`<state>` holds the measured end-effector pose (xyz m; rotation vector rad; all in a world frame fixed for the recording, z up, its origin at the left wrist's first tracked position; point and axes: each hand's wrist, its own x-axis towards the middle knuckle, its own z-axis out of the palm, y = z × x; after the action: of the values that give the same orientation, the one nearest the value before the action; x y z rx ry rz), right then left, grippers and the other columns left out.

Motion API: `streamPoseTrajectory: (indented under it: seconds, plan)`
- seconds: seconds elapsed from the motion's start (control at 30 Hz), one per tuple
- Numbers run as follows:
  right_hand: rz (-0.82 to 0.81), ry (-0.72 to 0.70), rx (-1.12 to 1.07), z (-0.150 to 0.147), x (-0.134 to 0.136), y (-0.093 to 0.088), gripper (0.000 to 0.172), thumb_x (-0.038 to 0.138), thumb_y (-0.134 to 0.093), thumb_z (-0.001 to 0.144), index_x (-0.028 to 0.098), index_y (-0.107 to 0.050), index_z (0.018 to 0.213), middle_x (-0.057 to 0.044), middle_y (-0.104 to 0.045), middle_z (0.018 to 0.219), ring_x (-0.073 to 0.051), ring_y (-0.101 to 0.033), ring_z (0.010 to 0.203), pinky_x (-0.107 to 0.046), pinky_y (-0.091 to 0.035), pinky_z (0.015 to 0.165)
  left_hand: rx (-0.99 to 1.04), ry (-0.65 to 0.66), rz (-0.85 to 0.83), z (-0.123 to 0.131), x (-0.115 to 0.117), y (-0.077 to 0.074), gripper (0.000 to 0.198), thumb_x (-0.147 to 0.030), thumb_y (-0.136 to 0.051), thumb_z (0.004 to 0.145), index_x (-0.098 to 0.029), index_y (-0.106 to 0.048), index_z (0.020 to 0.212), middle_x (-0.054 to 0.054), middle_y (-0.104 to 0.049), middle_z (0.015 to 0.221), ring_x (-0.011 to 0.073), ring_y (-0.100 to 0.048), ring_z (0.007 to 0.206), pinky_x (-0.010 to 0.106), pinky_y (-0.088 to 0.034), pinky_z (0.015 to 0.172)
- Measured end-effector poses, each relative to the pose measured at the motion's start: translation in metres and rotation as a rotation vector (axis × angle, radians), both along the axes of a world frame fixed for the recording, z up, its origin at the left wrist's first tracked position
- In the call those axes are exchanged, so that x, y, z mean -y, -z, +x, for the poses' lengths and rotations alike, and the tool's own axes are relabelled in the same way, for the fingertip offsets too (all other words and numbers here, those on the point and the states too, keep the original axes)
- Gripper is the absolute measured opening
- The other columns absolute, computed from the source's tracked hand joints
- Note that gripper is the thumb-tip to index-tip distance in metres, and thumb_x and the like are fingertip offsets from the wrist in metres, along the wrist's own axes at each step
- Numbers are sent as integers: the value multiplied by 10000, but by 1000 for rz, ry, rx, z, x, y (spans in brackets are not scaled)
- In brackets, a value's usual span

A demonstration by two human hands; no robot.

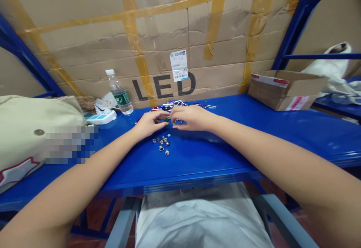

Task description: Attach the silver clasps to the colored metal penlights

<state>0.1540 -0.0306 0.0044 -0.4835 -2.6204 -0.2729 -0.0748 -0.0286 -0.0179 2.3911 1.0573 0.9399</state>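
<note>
My left hand (150, 123) is closed in a pinch, with a small green piece (167, 119) at its fingertips. Close beside it, my right hand (193, 118) has curled fingers, and small shiny bits (179, 121) show beneath them; what they grip is too small to make out. Several small silver metal pieces (162, 141) lie loose on the blue tabletop (197, 154), just in front of the hands. Behind the fingers is a pile of slim, pen-like items (169, 105) in blue, red and silver, partly hidden. A silver clip (211, 107) rests right of that pile.
A water bottle (120, 93) and a white power strip (101, 117) stand at back left, beside a pale bag (36, 124). An open cardboard box (282, 90) sits at back right. A large taped carton (225, 52) forms the rear wall between blue posts.
</note>
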Motion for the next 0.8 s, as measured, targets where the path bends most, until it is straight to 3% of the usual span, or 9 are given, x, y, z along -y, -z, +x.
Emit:
streamPoseTrajectory:
  seconds: [0.2, 0.43, 0.6, 0.8]
  plan:
    - [-64, -28, -20, 0, 0, 1, 156, 264, -546, 863, 197, -672, 926, -58, -646, 1105, -178, -615, 957, -283, -471, 798, -15, 25, 5, -1, 0, -1, 364, -369, -643, 787, -166, -638, 1088, 80, -711, 1018, 213, -684, 935, 341, -561, 805]
    - [-124, -42, -270, -3, -9, 6, 112, 239, -611, 847, 167, -659, 918, -66, -603, 971, -162, -574, 860, -296, -453, 761, 10, 24, 24, 2, 3, -1, 381, -382, -659, 774, -149, -643, 1075, 85, -718, 981, 224, -689, 907, 322, -564, 758]
    - [-105, -133, -303, -7, -16, 13, 92, 206, -611, 849, 158, -663, 908, -46, -580, 863, -148, -545, 776, -291, -432, 729, 52, 48, 20, 6, 8, -3, 353, -354, -673, 774, -150, -644, 1061, 75, -717, 965, 205, -693, 874, 284, -559, 724]
    - [-152, -123, -343, -7, -18, 14, 93, 191, -601, 853, 173, -660, 922, -34, -593, 853, -150, -547, 797, -287, -423, 751, 90, 68, 1, 4, 6, 0, 370, -324, -691, 761, -163, -637, 1090, 76, -712, 989, 201, -692, 893, 301, -564, 755]
